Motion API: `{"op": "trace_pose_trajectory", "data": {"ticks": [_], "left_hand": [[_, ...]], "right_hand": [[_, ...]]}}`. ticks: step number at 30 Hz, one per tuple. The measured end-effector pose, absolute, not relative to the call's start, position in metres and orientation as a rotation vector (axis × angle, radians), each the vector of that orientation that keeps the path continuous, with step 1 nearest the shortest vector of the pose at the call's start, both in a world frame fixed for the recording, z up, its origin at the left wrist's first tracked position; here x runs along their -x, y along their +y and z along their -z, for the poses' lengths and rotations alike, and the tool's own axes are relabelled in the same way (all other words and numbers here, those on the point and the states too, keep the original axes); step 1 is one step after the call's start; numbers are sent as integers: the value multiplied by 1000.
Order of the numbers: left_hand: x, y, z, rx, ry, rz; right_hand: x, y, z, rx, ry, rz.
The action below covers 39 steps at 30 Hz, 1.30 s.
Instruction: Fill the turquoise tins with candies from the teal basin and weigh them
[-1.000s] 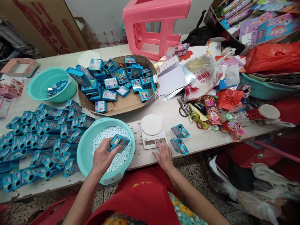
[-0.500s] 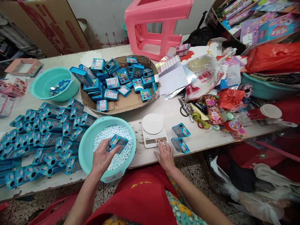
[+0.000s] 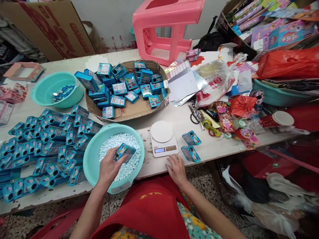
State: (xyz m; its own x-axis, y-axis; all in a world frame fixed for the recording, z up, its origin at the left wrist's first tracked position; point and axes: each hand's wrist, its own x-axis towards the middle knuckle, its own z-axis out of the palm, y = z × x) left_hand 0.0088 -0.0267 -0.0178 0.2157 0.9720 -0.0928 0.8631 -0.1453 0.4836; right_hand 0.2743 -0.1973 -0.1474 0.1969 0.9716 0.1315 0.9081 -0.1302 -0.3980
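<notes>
Gripped in my left hand is a blue tin with a dark printed label, held over a turquoise basin. Small pale candies fill the bottom of that basin. My right hand lies with fingers spread at the table edge, just in front of a white kitchen scale. The scale's small display glows blue, and nothing sits on its round plate. Right of the scale lie two blue tins, an upper tin and a lower tin, each showing a round hole in one end.
Rows of blue tins cover the left of the table. Behind the basin, a cardboard tray holds more tins. A second turquoise basin contains small blue pieces. Scissors, plastic bags and a pink stool crowd the back and right.
The scale's display has lit up blue. My right hand has drawn back slightly from the scale's front buttons. My left hand and its tin have hardly moved.
</notes>
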Motion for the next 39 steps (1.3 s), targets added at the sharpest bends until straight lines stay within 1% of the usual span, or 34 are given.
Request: {"op": "trace_pose_trajectory", "data": {"ticks": [9,13,17,20,23,25,28,31,33,36,39], "left_hand": [[-7,-27,18,-2108,1674,-341],[-13,-30,6,-2264,1452,-424],[-30,-41,-15,-2385,1006,-392],[-45,-50,-25,-2282,769,-279],[-50,-55,-24,-2067,759,-226],[-47,-57,-16,-1882,860,-239],[-38,-60,3,-1513,1025,-332],[-34,-62,19,-1117,1105,-539],[-33,-62,24,-959,1120,-651],[-29,-61,20,-978,1104,-664],[-23,-60,7,-1250,1043,-550]], "right_hand": [[-275,-188,144,2072,-1682,-270],[-266,-176,121,1886,-1603,-358],[-243,-153,74,1645,-1432,-609],[-223,-142,46,1470,-1357,-935],[-212,-141,35,1410,-1243,-1242],[-208,-145,34,1483,-1157,-1337],[-204,-145,35,1593,-1202,-1332],[-199,-136,34,1657,-1344,-1236],[-195,-128,33,1660,-1403,-1176],[-188,-117,32,1627,-1432,-1139],[-185,-114,31,1561,-1344,-1191]]}}
